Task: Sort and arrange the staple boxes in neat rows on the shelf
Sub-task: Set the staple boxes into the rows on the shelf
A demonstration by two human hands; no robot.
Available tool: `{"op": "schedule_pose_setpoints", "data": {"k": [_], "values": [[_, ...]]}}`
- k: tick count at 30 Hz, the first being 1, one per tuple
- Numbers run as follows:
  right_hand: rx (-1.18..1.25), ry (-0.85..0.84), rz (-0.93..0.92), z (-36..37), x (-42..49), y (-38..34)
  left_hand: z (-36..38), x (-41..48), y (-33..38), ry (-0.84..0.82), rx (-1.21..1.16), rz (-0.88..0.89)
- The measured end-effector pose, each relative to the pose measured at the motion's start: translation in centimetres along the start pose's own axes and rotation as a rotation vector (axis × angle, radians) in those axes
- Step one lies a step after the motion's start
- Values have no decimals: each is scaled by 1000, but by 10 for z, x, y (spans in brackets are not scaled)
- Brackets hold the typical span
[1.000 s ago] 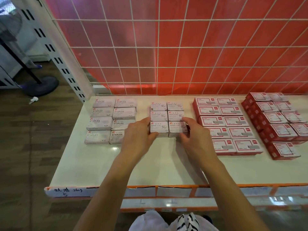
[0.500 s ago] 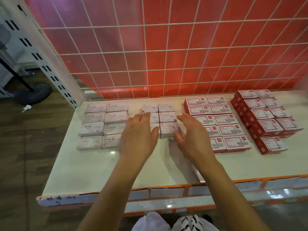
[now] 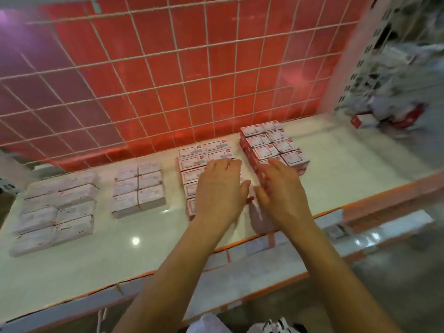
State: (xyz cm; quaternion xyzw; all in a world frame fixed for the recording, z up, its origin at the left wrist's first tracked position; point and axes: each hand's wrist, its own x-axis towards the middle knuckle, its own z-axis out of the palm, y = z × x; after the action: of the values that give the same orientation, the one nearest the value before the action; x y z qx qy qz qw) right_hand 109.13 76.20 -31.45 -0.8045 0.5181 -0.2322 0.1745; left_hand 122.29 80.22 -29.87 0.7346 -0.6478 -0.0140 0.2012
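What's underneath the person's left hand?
A block of red-and-white boxes in two columns on the white shelf. The left hand covers most of the right column, so those boxes cannot be seen.

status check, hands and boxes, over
Left hand open, over red-white boxes. Right hand open, beside red stack. Nothing gripped, nothing in the way.

Head view, down over shelf [image 3: 125, 251]

Pale grey cardboard boxes at far left [image 3: 57, 210]: print too blurred to read.
Pale grey cardboard boxes in second block [image 3: 139, 188]: small red mark, lettering unreadable.
Flat red-and-white boxes [image 3: 204, 153]: red corner square, no legible words.
Stacked red-sided boxes [image 3: 274, 144]: label text unreadable.
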Motion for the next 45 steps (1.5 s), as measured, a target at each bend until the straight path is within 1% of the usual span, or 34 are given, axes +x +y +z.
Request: {"op": "schedule_pose_setpoints", "data": {"k": [5,7,14,18,23,26,29,31,33,35,37,38,40,41,43,45], "values": [[-25,49,66,-60,-5,80,32,27,98,-28,-18,67],[-38,65,67,-82,-6,111,45,39,132,-47,-16,84],[-58,98,94,-132,2,200,84,74,224,-102,-24,112],[-52,114,122,-149,16,237,103,101,260,-138,-30,161],[-55,150,189,-164,41,274,126,139,283,-182,-61,183],[-81,215,198,-170,54,303,143,165,299,-203,-101,208],[-117,299,166,-177,68,339,158,191,318,-196,-108,242],[-77,324,157,-183,77,358,168,206,325,-166,-131,267],[-57,280,208,-186,86,375,179,217,331,-156,-176,273],[-87,202,247,-189,97,388,190,229,338,-161,-156,255],[-113,80,304,-193,109,400,201,241,348,-147,-114,230],[-106,16,313,-195,114,405,206,244,354,-136,-142,191],[-96,-72,289,-196,123,415,212,248,363,-119,-248,113],[-88,-91,281,-195,126,419,216,250,367,-105,-277,105],[-61,-122,266,-193,128,426,222,254,372,-101,-288,98],[-91,-145,250,-193,129,429,225,256,374,-100,-305,63]]}}
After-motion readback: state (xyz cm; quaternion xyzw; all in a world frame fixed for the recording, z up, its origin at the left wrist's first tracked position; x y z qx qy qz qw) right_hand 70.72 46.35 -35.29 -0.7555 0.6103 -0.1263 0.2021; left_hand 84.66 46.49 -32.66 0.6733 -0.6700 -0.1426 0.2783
